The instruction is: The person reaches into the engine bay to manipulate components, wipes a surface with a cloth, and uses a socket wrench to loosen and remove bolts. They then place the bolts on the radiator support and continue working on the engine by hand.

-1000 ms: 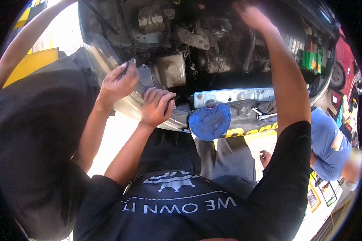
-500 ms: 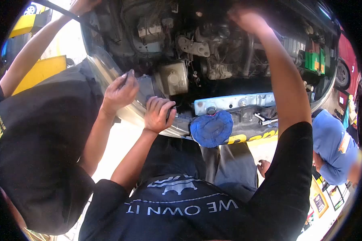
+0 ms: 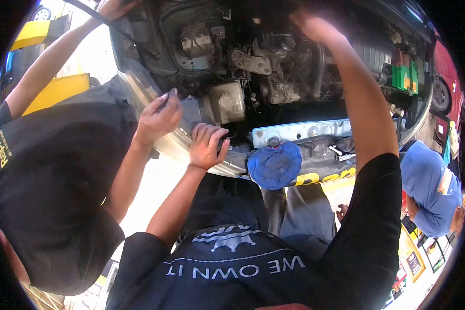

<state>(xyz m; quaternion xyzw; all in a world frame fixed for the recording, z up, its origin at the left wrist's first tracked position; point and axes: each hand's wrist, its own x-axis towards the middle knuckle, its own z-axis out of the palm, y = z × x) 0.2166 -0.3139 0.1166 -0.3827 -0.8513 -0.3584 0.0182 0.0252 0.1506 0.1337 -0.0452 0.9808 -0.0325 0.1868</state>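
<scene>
My left hand rests at the front rim of the open engine bay, beside the headlight. Its fingers bend over the dark edge, and the thumb stands apart from them. My right hand reaches deep into the far side of the bay, above the engine. Its fingers are blurred and lost in shadow, so any grip is hidden. Between my arms, a bunched blue cloth lies over the front edge. Close to my left hand is a pale plastic reservoir.
At left, a co-worker's hand is pinched above the headlight; their other hand is at the bay's side. A green battery sits at right. Small metal tools lie on the black-and-yellow cover. Another person in blue is at right.
My left thumb has moved away from the fingers. The right hand stays in the bay, shifted slightly left in view. The whole view has shifted a little.
</scene>
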